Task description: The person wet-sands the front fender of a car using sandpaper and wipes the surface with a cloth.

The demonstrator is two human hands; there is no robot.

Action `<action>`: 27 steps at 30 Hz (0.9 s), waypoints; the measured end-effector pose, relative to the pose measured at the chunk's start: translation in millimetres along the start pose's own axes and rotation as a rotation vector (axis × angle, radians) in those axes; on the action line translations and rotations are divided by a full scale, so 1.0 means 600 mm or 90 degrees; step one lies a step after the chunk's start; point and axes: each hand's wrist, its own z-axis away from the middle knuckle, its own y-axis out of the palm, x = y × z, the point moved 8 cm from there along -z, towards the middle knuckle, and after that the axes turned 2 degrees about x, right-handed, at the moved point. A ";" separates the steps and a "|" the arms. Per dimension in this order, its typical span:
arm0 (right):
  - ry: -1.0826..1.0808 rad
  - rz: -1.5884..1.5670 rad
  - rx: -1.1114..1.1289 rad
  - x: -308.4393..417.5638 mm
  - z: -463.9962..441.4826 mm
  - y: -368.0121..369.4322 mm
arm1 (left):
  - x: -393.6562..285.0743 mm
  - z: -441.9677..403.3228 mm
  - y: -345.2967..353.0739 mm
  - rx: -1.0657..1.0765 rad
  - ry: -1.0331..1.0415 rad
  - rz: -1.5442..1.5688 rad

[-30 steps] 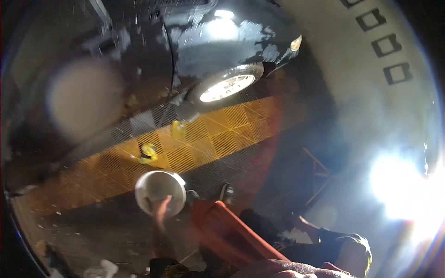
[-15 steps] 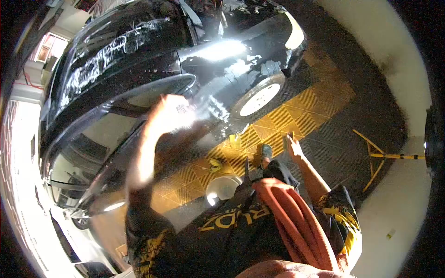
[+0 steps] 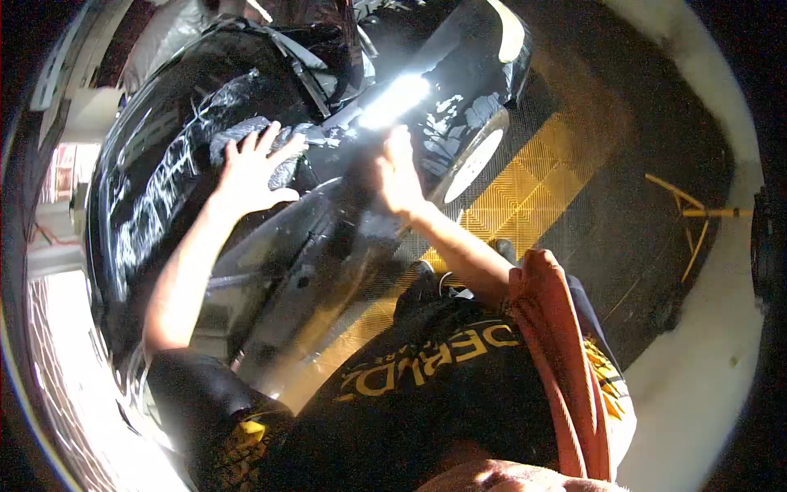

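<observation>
Now, one black car [image 3: 336, 205], one grey cloth [image 3: 284, 174] against its far-left bodywork, left hand [image 3: 252, 174] spread wide over it; right hand [image 3: 396, 176] half-curled left of one wheel [image 3: 477, 166], any hold impossible to tell.

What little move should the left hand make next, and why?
Probably slide the bare left hand, with the crumpled dark-grey, cloth-like piece under it, toward the long white streaks on the glossy black car. The fingers are spread over that piece, and the streaks show close beside it, on the picture's left.
</observation>
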 end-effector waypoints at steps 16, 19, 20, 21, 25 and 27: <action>0.021 0.129 -0.197 0.023 -0.078 0.085 | 0.037 -0.239 0.047 -0.374 0.138 0.323; 0.103 0.036 -0.145 0.084 -0.063 0.118 | 0.036 -0.240 0.045 -0.406 0.139 0.289; 0.077 0.082 -0.099 0.137 -0.040 0.149 | 0.035 -0.241 0.046 -0.405 0.144 0.287; -0.117 0.072 -0.183 0.203 -0.010 0.156 | 0.039 -0.240 0.046 -0.428 0.133 0.297; -0.009 0.153 -0.225 0.074 -0.073 0.086 | 0.053 -0.236 0.031 -0.505 0.132 0.374; 0.086 0.077 -0.103 0.089 -0.086 0.115 | 0.065 -0.245 0.028 -0.500 0.116 0.425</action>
